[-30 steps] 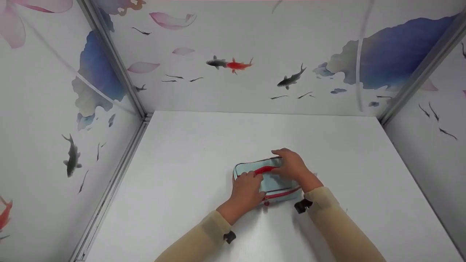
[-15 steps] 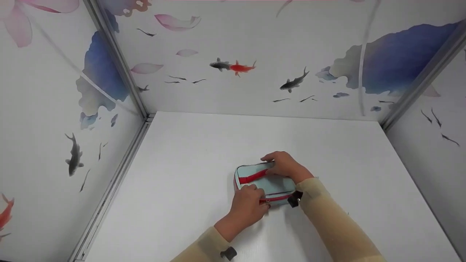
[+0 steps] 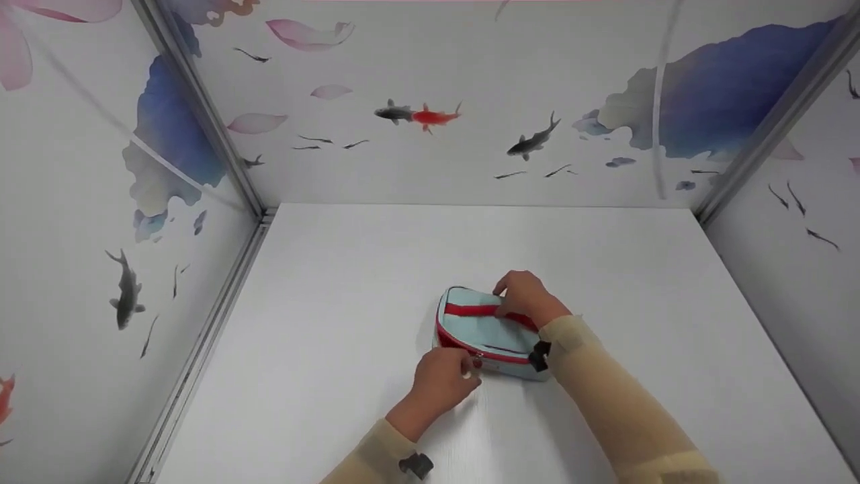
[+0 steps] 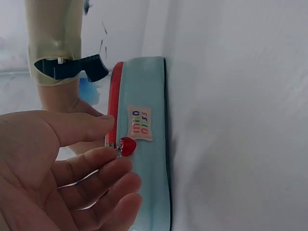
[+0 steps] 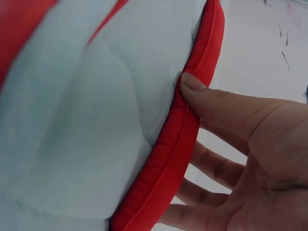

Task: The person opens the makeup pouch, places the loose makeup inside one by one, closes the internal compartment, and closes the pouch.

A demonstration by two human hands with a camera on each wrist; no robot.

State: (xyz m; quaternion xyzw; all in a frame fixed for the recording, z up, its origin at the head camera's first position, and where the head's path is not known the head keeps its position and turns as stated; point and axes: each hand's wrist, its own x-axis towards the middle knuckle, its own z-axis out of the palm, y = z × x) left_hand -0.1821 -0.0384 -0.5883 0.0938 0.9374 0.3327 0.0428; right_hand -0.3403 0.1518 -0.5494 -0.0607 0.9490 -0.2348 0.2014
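Note:
A pale blue zippered pouch [image 3: 487, 329] with red trim lies on the white table. My right hand [image 3: 527, 296] holds its red strap handle [image 5: 166, 168], thumb on the near side and fingers behind. At the front edge is my left hand [image 3: 440, 383], beside the zipper pull. A glossy red charm [image 4: 127, 146] hangs from that pull. Its index fingertip is at the metal slider and the thumb tip is against the red zipper [image 4: 114, 96], with a gap between them. The other fingers are loosely bent. A small lettered patch [image 4: 139, 123] sits on the pouch's side.
White panels printed with fish and petals enclose the table [image 3: 349, 282] at the back [image 3: 470, 67] and both sides. Metal rails [image 3: 201, 107] run along the corners. Each sleeve has a dark clip [image 3: 416, 464] at the cuff.
The pouch has turned, bringing its left end and red zipper edge into view. My left hand has shifted lower and leftward, off the pouch's top. My right hand has moved left along the strap.

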